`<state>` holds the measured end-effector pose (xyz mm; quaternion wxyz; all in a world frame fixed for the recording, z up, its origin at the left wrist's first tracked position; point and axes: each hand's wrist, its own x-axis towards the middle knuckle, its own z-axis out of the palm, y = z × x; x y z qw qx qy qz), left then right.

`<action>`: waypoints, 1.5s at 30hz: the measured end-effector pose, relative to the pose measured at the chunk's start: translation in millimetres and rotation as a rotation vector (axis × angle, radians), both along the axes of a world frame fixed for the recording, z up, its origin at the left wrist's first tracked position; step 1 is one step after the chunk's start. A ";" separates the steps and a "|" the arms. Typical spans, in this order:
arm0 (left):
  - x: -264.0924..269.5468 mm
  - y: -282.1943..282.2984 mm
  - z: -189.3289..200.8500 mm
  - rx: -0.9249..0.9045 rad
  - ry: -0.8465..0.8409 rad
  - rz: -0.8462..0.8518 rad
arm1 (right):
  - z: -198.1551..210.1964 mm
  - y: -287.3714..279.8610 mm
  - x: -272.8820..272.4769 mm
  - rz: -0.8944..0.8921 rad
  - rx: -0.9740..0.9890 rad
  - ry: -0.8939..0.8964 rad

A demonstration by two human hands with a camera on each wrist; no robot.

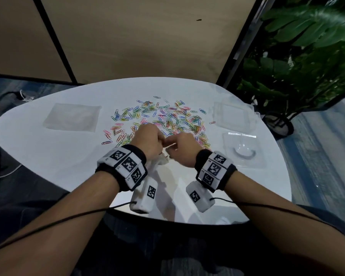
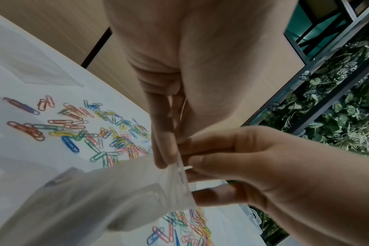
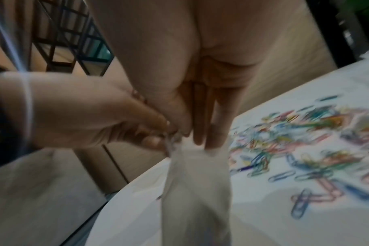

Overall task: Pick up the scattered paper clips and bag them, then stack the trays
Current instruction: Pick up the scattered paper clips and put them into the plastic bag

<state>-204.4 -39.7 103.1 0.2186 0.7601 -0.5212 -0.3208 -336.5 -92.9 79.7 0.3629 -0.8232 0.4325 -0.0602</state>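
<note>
From the head view, we pinch the mouth of a clear plastic bag [image 1: 157, 162] with our left hand [image 1: 147, 139] and right hand [image 1: 180, 149] at the bench's [image 1: 48, 148] six o'clock side. Coloured paper clips [image 1: 159, 118] lie scattered at centre. Two clear trays [image 1: 234, 114] [image 1: 243, 149] sit apart at three o'clock, both holding no clips; a flat stack of bags [image 1: 72, 118] lies at nine o'clock.

In the left wrist view, our fingers [image 2: 164, 149] grip the bag's [image 2: 95, 199] rim; it hangs down and we cannot tell its contents.

The right wrist view is blurred: both hands hold the bag [image 3: 196, 191], clips [image 3: 305, 141] at three o'clock.
</note>
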 end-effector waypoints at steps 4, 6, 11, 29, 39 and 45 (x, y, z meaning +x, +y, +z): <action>2.7 -3.1 1.8 0.020 0.001 0.020 | -2.1 -37.7 -40.3 -0.219 -0.015 0.020; 3.9 -2.1 3.9 0.035 -0.012 0.006 | -17.7 -54.3 -69.5 -0.291 -0.013 0.326; 9.7 2.1 3.8 0.051 -0.028 -0.002 | -74.8 -57.2 -104.1 -0.314 0.119 0.668; 19.3 6.1 2.3 0.085 -0.084 -0.041 | -77.9 -81.9 -69.4 -0.220 -0.329 0.499; -6.4 -6.7 -1.2 0.099 -0.095 -0.090 | -5.0 -44.7 -62.8 -0.558 0.413 -0.509; -17.6 -10.9 -8.3 0.070 -0.090 -0.066 | -15.0 -11.4 -30.5 -0.538 0.659 -0.529</action>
